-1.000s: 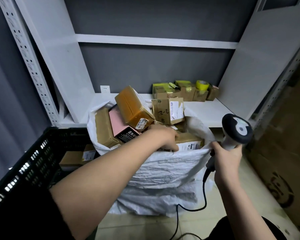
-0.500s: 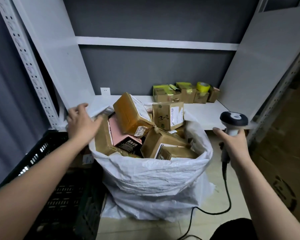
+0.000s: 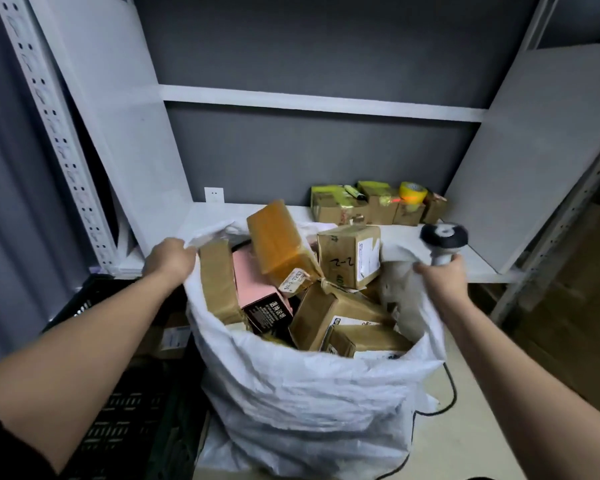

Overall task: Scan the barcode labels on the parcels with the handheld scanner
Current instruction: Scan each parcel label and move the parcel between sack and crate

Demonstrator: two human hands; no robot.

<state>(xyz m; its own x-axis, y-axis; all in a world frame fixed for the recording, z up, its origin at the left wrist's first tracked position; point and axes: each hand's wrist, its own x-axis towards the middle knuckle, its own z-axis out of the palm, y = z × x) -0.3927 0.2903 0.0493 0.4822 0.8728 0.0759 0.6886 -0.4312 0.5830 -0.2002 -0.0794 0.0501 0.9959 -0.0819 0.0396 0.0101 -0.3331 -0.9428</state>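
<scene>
Nearest us, our left grip (image 3: 168, 259) is curled round the left rim of the white sack (image 3: 312, 386), while our right grip (image 3: 442, 277) clutches the handheld scanner (image 3: 443, 239) and pinches the sack's right rim. The parcels (image 3: 329, 289) lie heaped in the sack between both grips. Beyond, small boxes (image 3: 368, 204) and a tape roll (image 3: 413, 192) sit on the white shelf (image 3: 465, 261).

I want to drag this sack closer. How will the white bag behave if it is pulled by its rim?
The white bag looks thin and crinkled, so it is probably floppy. It is packed with parcels, so it is likely heavy and may sag or tear where the left hand grips.
</scene>
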